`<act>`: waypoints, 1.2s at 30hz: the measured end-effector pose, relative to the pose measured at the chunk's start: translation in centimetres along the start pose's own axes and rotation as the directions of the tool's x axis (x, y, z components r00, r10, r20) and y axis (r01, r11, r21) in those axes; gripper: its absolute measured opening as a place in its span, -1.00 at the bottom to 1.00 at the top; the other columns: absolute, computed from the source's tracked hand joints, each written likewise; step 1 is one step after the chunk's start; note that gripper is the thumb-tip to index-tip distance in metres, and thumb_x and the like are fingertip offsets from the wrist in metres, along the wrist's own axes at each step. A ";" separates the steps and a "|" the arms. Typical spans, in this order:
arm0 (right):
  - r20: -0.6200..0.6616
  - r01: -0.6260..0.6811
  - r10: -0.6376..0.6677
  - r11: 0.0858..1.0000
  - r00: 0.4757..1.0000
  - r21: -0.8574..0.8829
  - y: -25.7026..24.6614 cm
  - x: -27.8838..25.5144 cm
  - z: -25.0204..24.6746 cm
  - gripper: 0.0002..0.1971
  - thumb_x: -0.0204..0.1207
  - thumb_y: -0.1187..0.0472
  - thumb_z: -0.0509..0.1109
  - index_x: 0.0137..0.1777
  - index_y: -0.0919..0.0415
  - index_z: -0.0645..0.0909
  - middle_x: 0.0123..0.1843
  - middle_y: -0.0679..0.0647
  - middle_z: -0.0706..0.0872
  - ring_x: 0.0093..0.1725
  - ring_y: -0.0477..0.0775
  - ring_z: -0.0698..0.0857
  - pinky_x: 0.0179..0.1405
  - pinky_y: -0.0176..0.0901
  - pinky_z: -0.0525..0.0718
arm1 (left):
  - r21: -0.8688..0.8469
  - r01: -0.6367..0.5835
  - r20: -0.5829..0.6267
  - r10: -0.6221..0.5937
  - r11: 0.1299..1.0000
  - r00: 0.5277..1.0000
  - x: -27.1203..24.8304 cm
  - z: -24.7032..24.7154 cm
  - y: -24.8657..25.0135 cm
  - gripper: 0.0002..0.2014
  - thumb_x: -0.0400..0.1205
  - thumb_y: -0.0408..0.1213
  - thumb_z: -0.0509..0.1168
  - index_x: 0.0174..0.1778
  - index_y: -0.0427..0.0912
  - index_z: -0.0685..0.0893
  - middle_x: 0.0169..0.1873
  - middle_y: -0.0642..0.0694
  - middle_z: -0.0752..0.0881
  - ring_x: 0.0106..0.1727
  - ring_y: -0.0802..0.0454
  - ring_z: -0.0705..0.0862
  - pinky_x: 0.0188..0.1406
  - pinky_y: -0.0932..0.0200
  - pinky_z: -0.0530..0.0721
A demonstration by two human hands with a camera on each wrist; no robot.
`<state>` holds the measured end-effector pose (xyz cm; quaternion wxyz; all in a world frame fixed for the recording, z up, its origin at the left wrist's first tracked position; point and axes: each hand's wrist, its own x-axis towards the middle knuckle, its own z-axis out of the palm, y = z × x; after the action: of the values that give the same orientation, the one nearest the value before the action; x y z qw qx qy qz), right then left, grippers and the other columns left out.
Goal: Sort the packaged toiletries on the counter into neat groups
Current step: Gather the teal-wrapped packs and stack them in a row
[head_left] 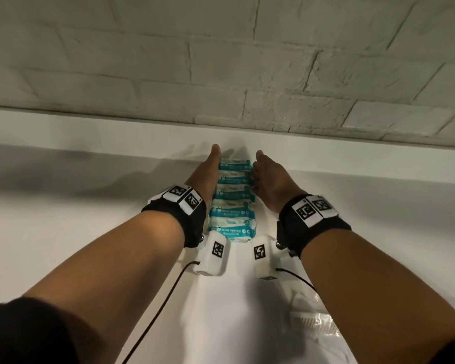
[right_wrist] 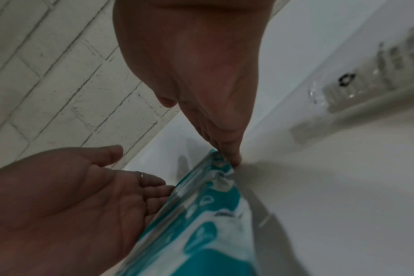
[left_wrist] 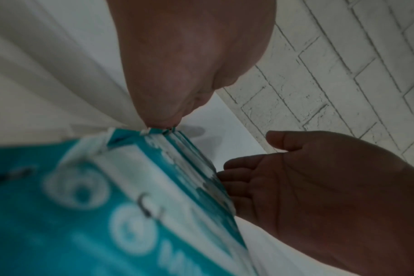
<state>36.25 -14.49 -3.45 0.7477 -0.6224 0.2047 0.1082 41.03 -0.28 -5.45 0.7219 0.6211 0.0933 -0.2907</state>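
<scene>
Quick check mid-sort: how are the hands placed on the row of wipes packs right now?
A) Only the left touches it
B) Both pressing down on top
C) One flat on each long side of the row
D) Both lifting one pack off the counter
C: the left hand and right hand flank the row of wipes packs on the counter, fingers straight against its two sides.

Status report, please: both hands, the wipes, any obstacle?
Left hand and right hand open, flat against either side of the mini wipes row. Row lined up on the counter. Clear packet near right forearm, not blocking.
</scene>
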 end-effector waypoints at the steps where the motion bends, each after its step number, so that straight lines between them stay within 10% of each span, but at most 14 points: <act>1: 0.001 -0.007 0.007 1.000 1.000 0.008 0.0 -0.1 0.0 -0.50 0.75 -0.08 0.01 0.32 0.36 0.45 -0.18 0.04 0.68 -0.13 0.00 0.69 -0.18 -0.19 0.62 | -0.006 -0.002 -0.004 0.002 1.000 1.000 0.0 0.0 -0.1 -0.18 0.46 0.50 0.01 0.19 -0.14 0.73 0.05 -0.30 0.80 0.07 -0.29 0.79 0.24 -0.35 0.63; 6: -0.063 -0.053 0.054 0.999 0.997 0.003 -0.3 -0.5 -0.6 -0.63 0.70 -0.18 0.04 0.06 0.10 0.49 -0.18 0.02 0.60 -0.22 -0.05 0.69 -0.15 -0.18 0.63 | 0.027 -0.041 -0.042 0.042 0.999 0.998 -1.5 -0.5 0.2 -0.30 0.62 0.36 -0.08 0.21 -0.15 0.66 -0.01 -0.41 0.74 0.15 -0.35 0.70 0.44 -0.21 0.48; 9: -0.079 -0.102 0.101 0.995 0.992 -0.005 0.4 -1.2 -1.4 -0.29 0.59 -0.30 0.10 0.53 0.24 0.35 0.35 0.00 0.57 0.41 0.03 0.54 0.47 -0.01 0.43 | 0.110 -0.085 -0.081 0.094 0.990 0.992 -2.5 -2.1 -1.2 -0.12 0.58 0.40 -0.07 0.57 -0.28 0.29 0.53 -0.18 0.42 0.54 -0.10 0.43 0.61 -0.05 0.21; 11: -0.073 -0.114 0.115 0.993 0.991 0.023 0.9 -2.3 -1.4 -0.26 0.64 -0.26 0.06 0.69 0.18 0.11 0.67 0.01 0.27 0.64 0.05 0.27 0.63 0.04 0.19 | 0.081 -0.125 -0.020 0.127 0.989 0.992 -3.5 -2.5 -2.8 -0.27 0.65 0.34 -0.11 0.45 -0.18 0.49 0.35 0.11 0.60 0.30 0.18 0.60 0.43 0.13 0.39; 14: -0.069 -0.102 0.105 0.994 0.992 0.046 1.8 -3.2 -0.7 -0.39 0.71 -0.17 0.02 0.57 0.27 0.28 0.47 0.09 0.55 0.43 0.04 0.55 0.44 -0.04 0.50 | -0.018 -0.080 0.116 0.082 0.997 0.990 -4.8 -1.5 -3.9 -0.34 0.71 0.26 -0.20 0.13 -0.09 0.70 0.02 -0.05 0.83 0.08 0.03 0.79 0.07 0.10 0.70; 17: -0.053 -0.081 0.082 0.996 0.995 0.035 1.3 -4.4 0.5 -0.63 0.76 -0.06 0.00 0.03 0.13 0.56 -0.12 0.04 0.72 -0.02 0.01 0.73 -0.01 -0.16 0.66 | -0.026 -0.053 0.159 0.057 0.998 0.986 -4.8 -0.6 -3.7 -0.21 0.58 0.43 -0.15 0.34 -0.08 0.65 0.23 -0.28 0.73 0.25 -0.28 0.71 0.35 -0.29 0.56; 20: -0.049 -0.064 0.064 0.998 0.997 0.015 1.1 -5.5 0.8 -0.66 0.76 -0.02 0.03 -0.12 0.09 0.52 0.01 0.15 0.74 0.15 0.13 0.74 0.21 -0.04 0.66 | -0.046 0.006 0.074 -0.003 0.999 0.997 -4.3 -0.4 -3.3 -0.15 0.51 0.47 -0.16 0.31 -0.10 0.67 0.18 -0.31 0.75 0.19 -0.31 0.74 0.35 -0.34 0.54; 25: 0.081 0.007 0.001 0.995 0.997 -0.102 1.9 -5.9 1.0 -0.67 0.69 -0.03 0.19 0.27 0.16 0.58 0.24 0.22 0.73 0.20 0.14 0.74 0.34 0.02 0.62 | -0.073 0.031 0.072 -0.026 0.997 0.997 -3.9 -0.2 -3.3 -0.14 0.50 0.48 -0.18 0.30 -0.09 0.69 0.17 -0.31 0.75 0.18 -0.31 0.74 0.34 -0.35 0.55; 27: 0.215 0.164 -0.041 0.789 0.976 -0.592 2.6 -5.8 0.7 -0.34 0.37 -0.16 0.48 0.45 0.04 0.46 0.45 0.20 0.54 0.44 0.20 0.54 0.54 0.15 0.41 | -0.079 0.028 0.058 -0.023 0.996 0.998 -3.9 -0.2 -3.1 -0.15 0.52 0.47 -0.18 0.30 -0.10 0.69 0.18 -0.30 0.75 0.19 -0.28 0.74 0.32 -0.29 0.58; 30: 0.282 0.282 -0.010 0.022 0.959 -0.959 3.7 -6.0 0.5 0.15 0.19 -0.31 0.46 0.70 -0.03 -0.08 0.73 0.07 -0.10 0.71 0.19 -0.15 0.66 0.22 -0.12 | -0.099 0.018 0.031 -0.015 0.995 0.999 -3.6 -0.2 -2.9 -0.21 0.59 0.41 -0.19 0.25 -0.11 0.69 0.13 -0.26 0.78 0.14 -0.21 0.77 0.17 -0.13 0.68; 36: 0.269 0.259 -0.047 -0.154 0.962 -0.953 4.1 -5.4 1.6 -0.07 0.51 -0.14 0.29 0.71 0.16 -0.15 0.74 0.15 -0.16 0.72 0.13 -0.12 0.66 0.15 -0.07 | -0.084 0.031 0.017 -0.030 0.996 0.999 -2.6 -0.1 -3.0 -0.20 0.50 0.45 -0.10 0.26 -0.07 0.71 0.15 -0.24 0.78 0.19 -0.23 0.75 0.32 -0.26 0.60</act>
<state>30.01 -11.65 -4.52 0.0438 -0.9799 -0.0754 0.1792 37.32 0.40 -6.75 0.7436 0.5863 0.1090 -0.3024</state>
